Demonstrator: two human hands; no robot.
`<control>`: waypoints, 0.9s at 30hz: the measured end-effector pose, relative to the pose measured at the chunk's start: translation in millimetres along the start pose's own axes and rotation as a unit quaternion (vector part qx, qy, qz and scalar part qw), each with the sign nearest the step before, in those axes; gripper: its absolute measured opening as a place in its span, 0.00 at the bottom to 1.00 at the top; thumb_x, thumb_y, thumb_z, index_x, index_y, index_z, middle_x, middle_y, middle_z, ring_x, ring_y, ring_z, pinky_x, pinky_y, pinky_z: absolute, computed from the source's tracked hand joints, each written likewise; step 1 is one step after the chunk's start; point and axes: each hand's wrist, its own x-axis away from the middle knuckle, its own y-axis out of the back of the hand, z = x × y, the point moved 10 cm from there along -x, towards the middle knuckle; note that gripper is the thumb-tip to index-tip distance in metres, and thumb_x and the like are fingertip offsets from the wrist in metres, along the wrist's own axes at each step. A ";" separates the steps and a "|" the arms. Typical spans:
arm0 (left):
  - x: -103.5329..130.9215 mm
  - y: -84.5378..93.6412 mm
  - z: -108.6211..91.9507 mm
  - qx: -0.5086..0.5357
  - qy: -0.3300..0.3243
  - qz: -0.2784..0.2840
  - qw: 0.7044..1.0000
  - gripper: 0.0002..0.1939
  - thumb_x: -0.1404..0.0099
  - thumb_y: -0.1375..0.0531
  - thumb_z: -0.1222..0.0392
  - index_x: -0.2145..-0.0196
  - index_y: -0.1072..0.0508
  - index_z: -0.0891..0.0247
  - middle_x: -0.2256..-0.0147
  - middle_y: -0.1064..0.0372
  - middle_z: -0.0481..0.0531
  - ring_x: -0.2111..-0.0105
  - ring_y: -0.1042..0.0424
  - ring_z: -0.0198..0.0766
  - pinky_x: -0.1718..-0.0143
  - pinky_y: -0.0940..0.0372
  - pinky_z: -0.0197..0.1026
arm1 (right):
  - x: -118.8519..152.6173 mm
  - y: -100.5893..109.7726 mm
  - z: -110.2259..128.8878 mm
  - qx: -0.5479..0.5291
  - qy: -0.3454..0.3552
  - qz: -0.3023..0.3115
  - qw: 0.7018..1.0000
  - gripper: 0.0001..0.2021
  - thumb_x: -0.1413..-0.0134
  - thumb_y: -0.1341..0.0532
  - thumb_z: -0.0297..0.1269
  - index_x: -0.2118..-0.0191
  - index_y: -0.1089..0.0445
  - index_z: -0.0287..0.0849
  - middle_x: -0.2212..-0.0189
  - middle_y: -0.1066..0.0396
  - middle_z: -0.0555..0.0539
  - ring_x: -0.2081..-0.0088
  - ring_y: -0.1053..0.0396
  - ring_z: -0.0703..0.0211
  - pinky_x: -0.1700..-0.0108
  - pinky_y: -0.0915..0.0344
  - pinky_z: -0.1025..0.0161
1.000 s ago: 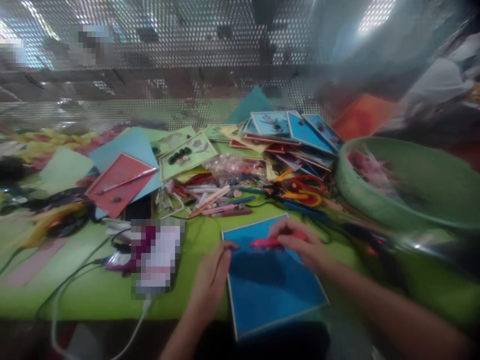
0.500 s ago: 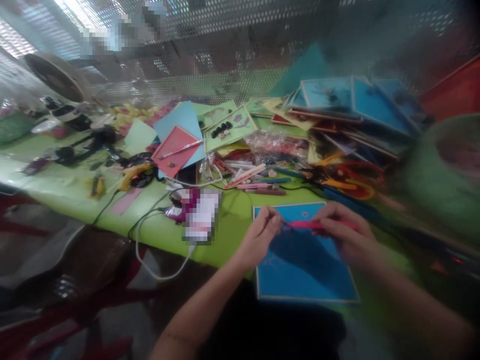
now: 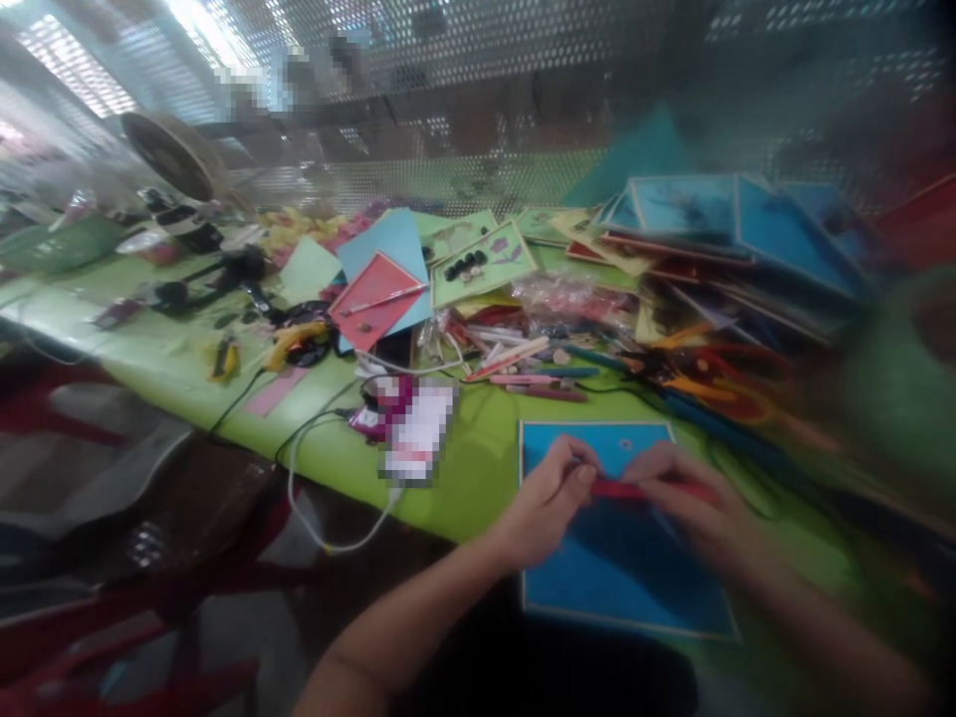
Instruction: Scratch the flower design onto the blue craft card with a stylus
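A blue board (image 3: 553, 588) with a pale border lies on the green table in front of me. Over it, my right hand (image 3: 691, 493) is closed around a slim pink pen-like tool (image 3: 618, 489), held nearly level and pointing left. My left hand (image 3: 549, 503) is pinched at the tool's tip; whatever its fingers hold is too small and blurred to name. Near the board's top edge sits a small pale ring shape (image 3: 625, 444). Both hands cast a dark shadow across the board.
Left of the board lie a phone (image 3: 419, 428) and a white cable (image 3: 358, 548). Pens (image 3: 515, 358), orange-handled scissors (image 3: 717, 388) and framed boards (image 3: 683, 204) crowd the table behind. A fan (image 3: 175, 154) stands at the far left, a blurred green rounded object (image 3: 903, 378) at the right.
The view has shifted, so the whole scene sits further right and lower. My hands have come closer together, with the left fingers now nearer the right ones along the pink tool.
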 end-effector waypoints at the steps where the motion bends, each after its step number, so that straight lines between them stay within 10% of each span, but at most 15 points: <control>1: 0.5 -0.7 0.2 0.004 0.001 0.003 1.000 0.28 0.26 0.47 0.29 0.57 0.34 0.59 0.66 0.39 0.47 0.68 0.39 0.37 0.65 0.41 0.40 | 0.1 -0.2 -0.9 0.011 -0.003 0.002 1.000 0.15 0.44 0.27 0.54 0.70 0.21 0.48 0.72 0.25 0.47 0.70 0.29 0.55 0.68 0.28 0.60; 7: -3.1 -0.8 0.7 0.047 -0.001 0.002 0.999 0.25 0.27 0.43 0.32 0.59 0.33 0.60 0.69 0.42 0.44 0.71 0.43 0.34 0.68 0.43 0.38 | -2.4 7.6 2.5 0.091 0.015 0.017 0.996 0.13 0.43 0.28 0.54 0.63 0.19 0.50 0.67 0.23 0.46 0.65 0.25 0.52 0.63 0.27 0.58; 12: -5.1 51.0 0.4 -0.068 0.007 -0.145 0.987 0.19 0.21 0.51 0.43 0.56 0.31 0.60 0.70 0.40 0.45 0.73 0.40 0.35 0.70 0.41 0.37 | -12.4 46.0 36.7 0.190 0.076 -0.037 0.978 0.26 0.41 0.33 0.61 0.43 0.24 0.52 0.52 0.19 0.42 0.54 0.22 0.43 0.53 0.25 0.51; 15: -6.9 82.9 -6.2 -0.130 0.001 -0.181 0.975 0.15 0.21 0.52 0.50 0.53 0.30 0.59 0.65 0.32 0.49 0.68 0.33 0.38 0.65 0.37 0.38 | -24.1 87.9 66.4 0.381 0.076 -0.147 0.910 0.19 0.38 0.34 0.57 0.49 0.21 0.52 0.50 0.19 0.41 0.52 0.23 0.38 0.49 0.28 0.46; 20: -14.3 111.2 -22.0 -0.275 -0.004 -0.200 0.941 0.09 0.28 0.42 0.64 0.54 0.24 0.59 0.53 0.23 0.57 0.49 0.27 0.53 0.44 0.36 0.53 | -71.5 111.6 86.1 0.570 0.089 -0.121 0.807 0.15 0.31 0.42 0.48 0.51 0.20 0.51 0.51 0.18 0.40 0.53 0.21 0.37 0.51 0.27 0.47; 27: -24.2 90.5 -72.0 -0.525 -0.096 -0.183 0.826 0.15 0.24 0.44 0.64 0.45 0.23 0.56 0.37 0.27 0.58 0.33 0.35 0.55 0.34 0.42 0.60 | -135.4 129.6 57.2 0.700 0.032 -0.077 0.709 0.20 0.37 0.49 0.32 0.55 0.18 0.42 0.53 0.18 0.36 0.53 0.22 0.41 0.47 0.27 0.46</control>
